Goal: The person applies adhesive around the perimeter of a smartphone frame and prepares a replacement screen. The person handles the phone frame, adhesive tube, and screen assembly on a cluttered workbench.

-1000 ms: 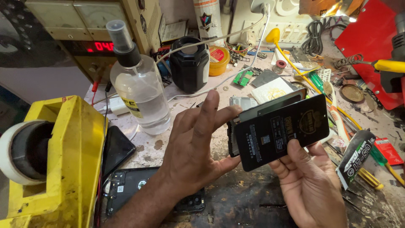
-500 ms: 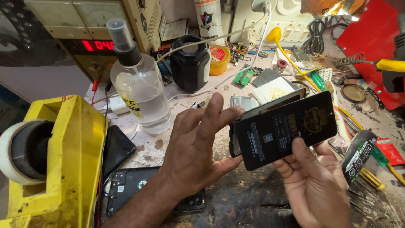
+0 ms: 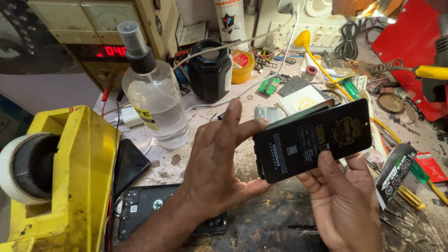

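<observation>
Both hands hold a black phone (image 3: 311, 138) flat above a worn workbench, its face covered by a dark printed film. My left hand (image 3: 219, 161) grips the phone's left end with thumb and palm, fingers spread upward. My right hand (image 3: 338, 198) supports the phone from below, with the thumb pressing on its lower edge. A second black phone back (image 3: 144, 210) lies on the bench under my left forearm.
A clear spray bottle (image 3: 154, 100) stands behind the hands. A yellow tape dispenser (image 3: 60, 172) fills the left. A black jar (image 3: 210, 70), orange tin (image 3: 242, 66), cables, circuit parts, screwdrivers (image 3: 422, 175) and a red stand (image 3: 410, 46) crowd the back and right.
The phone has lifted slightly and tilted flatter toward the right. My left fingers have spread a little more; the right thumb stays on the lower edge.
</observation>
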